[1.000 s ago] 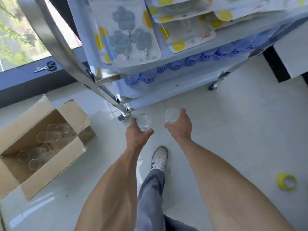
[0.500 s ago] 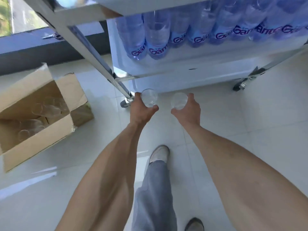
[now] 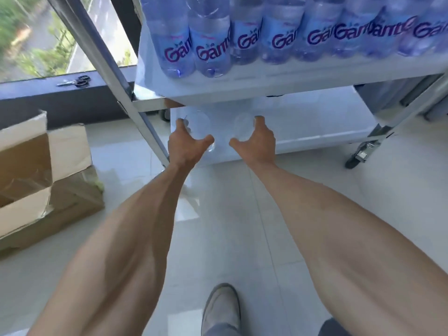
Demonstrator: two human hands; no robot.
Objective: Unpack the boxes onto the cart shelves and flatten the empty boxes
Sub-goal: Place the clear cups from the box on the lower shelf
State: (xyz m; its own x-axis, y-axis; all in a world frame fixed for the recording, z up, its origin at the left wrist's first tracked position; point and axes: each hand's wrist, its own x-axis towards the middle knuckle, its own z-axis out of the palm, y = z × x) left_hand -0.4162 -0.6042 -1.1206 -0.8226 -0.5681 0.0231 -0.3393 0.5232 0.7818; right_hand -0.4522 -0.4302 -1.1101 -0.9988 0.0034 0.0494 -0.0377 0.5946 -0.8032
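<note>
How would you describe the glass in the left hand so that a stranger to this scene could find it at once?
Start at the metal cart and drop below its row of blue-labelled water bottles to the white bottom shelf. Two clear glasses are held over its front left part; this glass is the one nearer the cart's slanted leg, gripped by the left hand.

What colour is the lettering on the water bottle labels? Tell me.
Purple lettering on blue labels, on the water bottles; clearest in the head view.
</note>
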